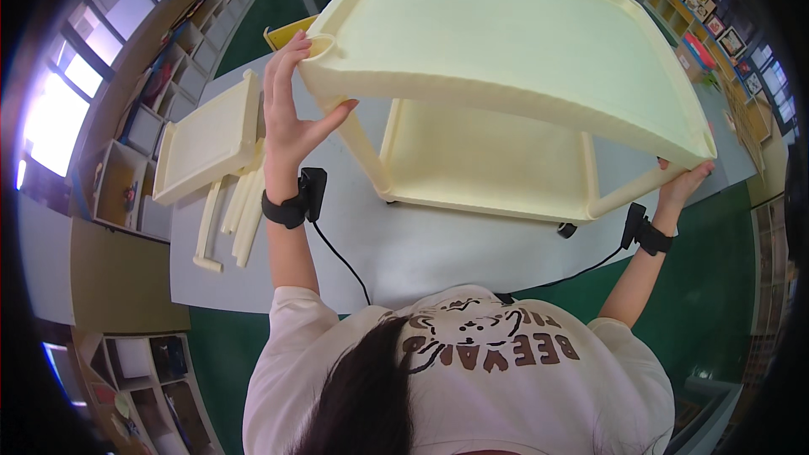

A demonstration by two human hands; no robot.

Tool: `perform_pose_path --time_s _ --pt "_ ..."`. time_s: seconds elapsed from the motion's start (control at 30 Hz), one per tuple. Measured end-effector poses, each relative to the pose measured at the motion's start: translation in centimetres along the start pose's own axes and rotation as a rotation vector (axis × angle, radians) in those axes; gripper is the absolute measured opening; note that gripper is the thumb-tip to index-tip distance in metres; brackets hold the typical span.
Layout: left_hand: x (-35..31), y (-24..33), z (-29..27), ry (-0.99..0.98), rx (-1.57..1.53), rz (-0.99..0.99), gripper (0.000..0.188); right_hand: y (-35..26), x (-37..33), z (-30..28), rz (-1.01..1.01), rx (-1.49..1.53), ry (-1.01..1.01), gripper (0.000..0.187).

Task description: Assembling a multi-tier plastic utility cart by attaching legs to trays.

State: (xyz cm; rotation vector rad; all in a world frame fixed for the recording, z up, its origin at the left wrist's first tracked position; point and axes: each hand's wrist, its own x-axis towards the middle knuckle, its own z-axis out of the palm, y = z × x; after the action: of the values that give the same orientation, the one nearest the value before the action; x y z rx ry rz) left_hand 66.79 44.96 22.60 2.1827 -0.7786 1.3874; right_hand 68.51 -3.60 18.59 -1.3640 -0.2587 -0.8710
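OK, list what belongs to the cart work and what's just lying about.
Belongs:
top tray, gripped at corners by left hand and right hand
lower tray, posts, wheels
table underneath
likely, by matching cream colour: loose tray, tubes

Just around:
shelves
framed pictures
red box

From my remote station I log finishes. Upper tray (506,34): smooth moulded plastic, faint satin sheen. Lower shelf (489,160): seemingly the same plastic, smooth. Loose tray (211,135) and rods (247,219): plastic-looking, smooth, low gloss. Table (438,253): smooth, soft reflections; I cannot tell its material. Shirt (522,404): matt cloth. Wrist strap (285,212): matt, fabric-like. Floor (708,278): smooth, dull.
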Motion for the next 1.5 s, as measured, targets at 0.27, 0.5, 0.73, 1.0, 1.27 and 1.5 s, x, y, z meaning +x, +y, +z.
perform_pose_path --time_s 0.27,0.5,0.73,1.0,1.27,1.5 --pt "-0.7 0.5 1.8 0.086 0.033 -0.048 0.072 -1.1 -0.1 0.9 -0.028 -0.051 0.034 0.083" --pt "-0.8 0.5 3.5 0.278 -0.031 -0.073 0.069 -0.2 0.0 0.1 -0.073 0.029 -0.04 0.086" --pt "-3.0 0.4 4.9 0.408 -0.078 -0.081 0.068 0.5 0.6 -1.1 -0.127 -0.001 -0.058 0.088" --pt "-2.2 0.0 3.4 0.272 -0.015 0.03 0.068 0.6 0.5 -1.0 -0.119 -0.065 -0.063 0.089" --pt "-1.9 0.1 3.0 0.209 0.102 0.06 0.053 0.8 0.1 -0.8 -0.142 -0.166 0.012 0.09" --pt "-1.8 0.5 3.8 0.313 0.094 0.069 0.052 -0.2 0.1 -1.1 -0.504 -0.682 0.266 0.072"
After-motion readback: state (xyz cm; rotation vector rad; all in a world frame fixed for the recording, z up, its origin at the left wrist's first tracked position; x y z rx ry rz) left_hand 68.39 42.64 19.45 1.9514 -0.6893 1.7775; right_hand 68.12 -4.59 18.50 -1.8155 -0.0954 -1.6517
